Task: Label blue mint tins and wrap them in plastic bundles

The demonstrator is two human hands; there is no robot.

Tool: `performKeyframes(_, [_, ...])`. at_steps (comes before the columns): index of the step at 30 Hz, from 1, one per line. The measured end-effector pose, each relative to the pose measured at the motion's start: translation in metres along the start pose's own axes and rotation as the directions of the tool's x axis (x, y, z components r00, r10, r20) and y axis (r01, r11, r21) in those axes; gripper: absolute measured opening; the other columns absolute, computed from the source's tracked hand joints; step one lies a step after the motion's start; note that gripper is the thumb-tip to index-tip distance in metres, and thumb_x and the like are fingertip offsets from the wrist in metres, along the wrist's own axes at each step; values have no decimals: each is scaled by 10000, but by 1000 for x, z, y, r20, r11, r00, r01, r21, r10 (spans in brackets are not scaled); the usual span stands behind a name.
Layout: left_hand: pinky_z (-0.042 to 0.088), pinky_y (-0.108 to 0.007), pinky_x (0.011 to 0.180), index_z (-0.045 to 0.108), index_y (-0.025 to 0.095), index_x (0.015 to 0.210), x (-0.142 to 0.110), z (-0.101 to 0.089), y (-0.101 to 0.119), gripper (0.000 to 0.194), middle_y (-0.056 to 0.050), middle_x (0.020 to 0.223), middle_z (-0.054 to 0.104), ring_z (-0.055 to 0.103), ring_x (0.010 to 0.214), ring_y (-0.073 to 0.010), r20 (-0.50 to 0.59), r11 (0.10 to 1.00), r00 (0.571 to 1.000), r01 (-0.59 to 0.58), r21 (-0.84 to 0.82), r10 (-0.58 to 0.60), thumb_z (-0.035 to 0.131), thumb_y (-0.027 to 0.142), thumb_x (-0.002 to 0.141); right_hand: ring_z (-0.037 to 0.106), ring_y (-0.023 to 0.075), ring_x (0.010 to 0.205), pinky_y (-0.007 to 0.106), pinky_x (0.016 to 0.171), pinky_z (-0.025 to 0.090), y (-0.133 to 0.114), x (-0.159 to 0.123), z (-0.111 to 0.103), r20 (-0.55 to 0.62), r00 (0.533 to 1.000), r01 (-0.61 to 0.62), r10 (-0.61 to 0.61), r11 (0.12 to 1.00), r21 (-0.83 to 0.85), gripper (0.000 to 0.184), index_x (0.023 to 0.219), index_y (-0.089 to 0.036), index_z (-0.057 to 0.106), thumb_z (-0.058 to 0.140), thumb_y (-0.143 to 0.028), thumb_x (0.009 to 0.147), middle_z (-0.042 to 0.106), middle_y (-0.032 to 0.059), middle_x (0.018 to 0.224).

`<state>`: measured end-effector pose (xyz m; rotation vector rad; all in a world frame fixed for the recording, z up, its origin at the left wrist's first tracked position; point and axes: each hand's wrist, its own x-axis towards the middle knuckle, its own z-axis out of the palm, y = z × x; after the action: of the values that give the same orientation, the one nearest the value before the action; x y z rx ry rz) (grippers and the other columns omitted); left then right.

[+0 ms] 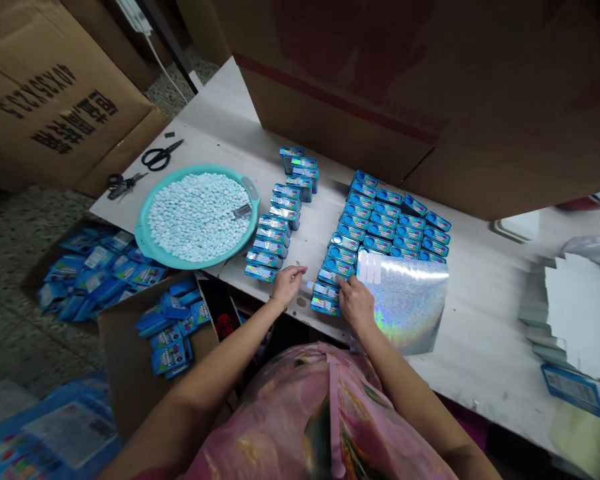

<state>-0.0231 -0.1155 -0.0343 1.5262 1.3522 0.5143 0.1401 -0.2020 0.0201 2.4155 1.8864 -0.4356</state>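
Observation:
Small blue flip-top candy boxes [355, 220] stand in close rows on the white table. My right hand [356, 300] is at the near end of the leftmost row, its fingers closed at the side of one small blue box [337, 265]. On a box just nearer, a small clear shiny sticker [311, 285] sticks out at the left end. My left hand [287, 283] is just left of that row, fingers stretched out and holding nothing visible. Partly under my right hand lies a silver holographic sticker sheet [410, 300]. Another line of blue boxes [270, 237] stands beyond my left hand.
A turquoise basin [143, 233] full of pale blue candies, with a scoop [242, 211], stands at the left. Scissors [160, 157] and keys [125, 185] lie behind it. Cartons [115, 353] of blue packs are below. A large carton [330, 100] lines the table's back.

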Motion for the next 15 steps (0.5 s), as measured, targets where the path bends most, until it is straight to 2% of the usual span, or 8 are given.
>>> performKeyframes(2, [366,-329,867,649,209,937,-20,-8,4,277,-45,958,605,513,934,-175,15,981,990,-141,135,140,440,205,755,503,160,752,257,627,329,3,-3,-1,24,998,62,-60,996,-65,410,1230,-257,442,359,-196,834,543,68,897])
performKeyframes(4, [326,-347,904,615,234,1028,-39,-8,10,311,-46,1076,561,459,1015,-189,27,960,985,-173,222,171,409,262,796,491,172,741,273,632,333,4,-6,1,30,995,100,-98,991,-90,418,1245,-240,429,347,-194,838,533,79,884])
performKeyframes(6, [301,-362,919,582,253,1081,-52,-3,14,341,-44,1167,517,412,1076,-199,51,954,989,-147,262,138,356,318,834,482,182,741,286,630,333,4,-10,4,34,983,182,-180,979,-92,406,1239,-230,435,330,-201,849,530,86,874])
performKeyframes(9, [285,-374,924,588,274,1064,-58,10,16,374,-31,1217,489,375,1115,-206,113,957,991,-102,272,74,290,364,858,468,195,748,306,632,333,2,-18,9,58,950,310,-305,947,-89,395,1229,-202,440,334,-198,848,529,97,884])
performKeyframes(12, [277,-373,929,587,285,1059,-56,20,12,401,-21,1222,491,375,1112,-200,153,964,987,-82,254,44,245,370,868,458,204,757,321,643,335,-2,-23,15,78,945,324,-317,942,-94,402,1236,-173,424,350,-193,842,530,108,892])
performKeyframes(15, [271,-384,929,579,290,1068,-51,21,5,403,-19,1241,479,367,1124,-209,169,963,985,-76,260,32,240,374,867,456,203,760,322,650,336,-2,-24,19,70,945,323,-318,944,-69,404,1235,-173,427,370,-199,836,536,104,882])
